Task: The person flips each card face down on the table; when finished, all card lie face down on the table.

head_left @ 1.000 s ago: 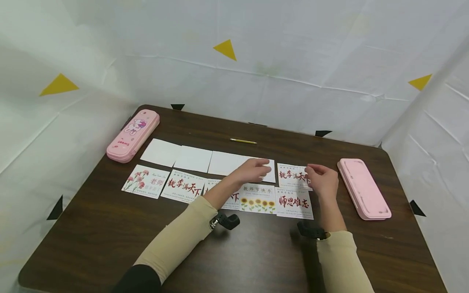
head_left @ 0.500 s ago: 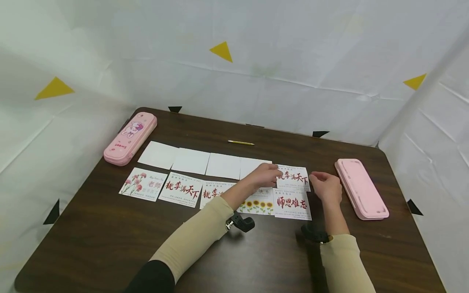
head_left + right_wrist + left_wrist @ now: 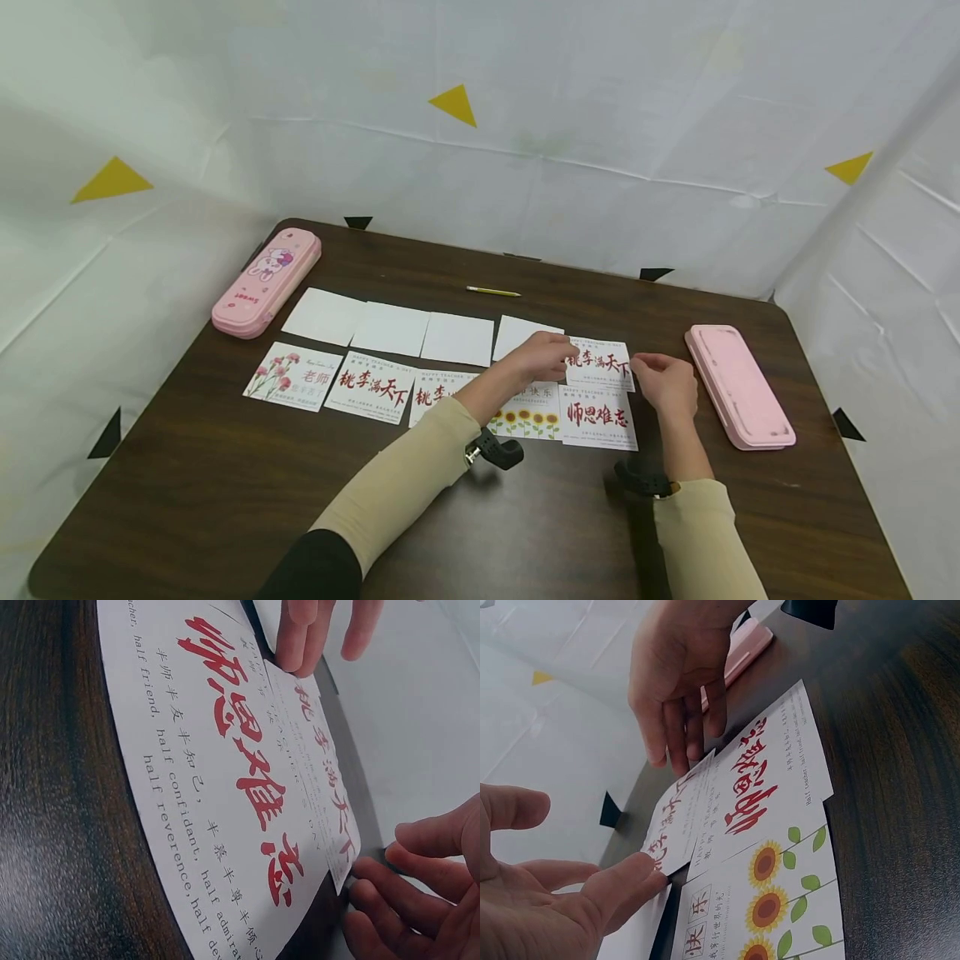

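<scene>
We see the left hand [image 3: 542, 358] with its fingers extended and grasping nothing, the fingertips [image 3: 639, 871] at the left edge of the upper red-lettered card [image 3: 600, 367] and the thumb held apart. At that card's right edge we find the right hand [image 3: 666, 385], also loose, its fingers [image 3: 367, 879] lightly bent and the thumb clear of the paper. So the card lies between the two hands, at the right end of the far row

Just below it we see the lower red-lettered card [image 3: 597, 418], then leftward the sunflower card [image 3: 525, 421], a card partly covered by the left forearm, another red-lettered one and the carnation card [image 3: 292, 379]. Four blank white cards [image 3: 457, 338] fill the rest of the far row, the nearest to the left hand sitting askew

Farther out on the dark table [image 3: 210, 492] we notice a yellow pencil [image 3: 492, 292] beyond the cards, one pink case [image 3: 740, 387] right of the right hand and another pink case [image 3: 266, 283] at the far left
</scene>
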Available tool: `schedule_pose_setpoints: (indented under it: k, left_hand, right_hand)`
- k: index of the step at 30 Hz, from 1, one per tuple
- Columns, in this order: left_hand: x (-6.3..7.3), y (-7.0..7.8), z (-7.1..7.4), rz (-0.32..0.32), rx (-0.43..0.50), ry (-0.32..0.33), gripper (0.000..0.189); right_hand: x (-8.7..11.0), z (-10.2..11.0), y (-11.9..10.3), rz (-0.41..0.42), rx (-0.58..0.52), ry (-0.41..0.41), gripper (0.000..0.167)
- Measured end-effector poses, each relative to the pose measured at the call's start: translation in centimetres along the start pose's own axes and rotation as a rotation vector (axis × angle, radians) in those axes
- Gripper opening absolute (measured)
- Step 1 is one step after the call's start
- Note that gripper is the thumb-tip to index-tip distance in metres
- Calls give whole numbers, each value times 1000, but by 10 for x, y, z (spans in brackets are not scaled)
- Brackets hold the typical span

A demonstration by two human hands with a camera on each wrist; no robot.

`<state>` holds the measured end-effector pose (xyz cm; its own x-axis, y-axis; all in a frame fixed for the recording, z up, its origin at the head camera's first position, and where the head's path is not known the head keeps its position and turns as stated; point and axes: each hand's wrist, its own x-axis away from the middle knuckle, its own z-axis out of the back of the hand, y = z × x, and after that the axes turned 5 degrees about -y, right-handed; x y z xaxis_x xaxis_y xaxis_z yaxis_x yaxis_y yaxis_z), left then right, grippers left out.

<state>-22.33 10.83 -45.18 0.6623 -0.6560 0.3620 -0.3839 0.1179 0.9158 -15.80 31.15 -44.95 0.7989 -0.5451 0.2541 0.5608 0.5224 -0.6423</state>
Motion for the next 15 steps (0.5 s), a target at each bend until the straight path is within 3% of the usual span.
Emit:
schedule_pose_setpoints:
  k: [7, 15]
  left_hand:
    - [-2, 1, -2, 8, -2, 9, 57]
    - [0, 2, -3, -14, -9, 0, 57]
  right_hand:
    - [1, 1, 1, 4, -44, -15, 41]
    - [1, 3, 3, 7, -167, -56, 41]
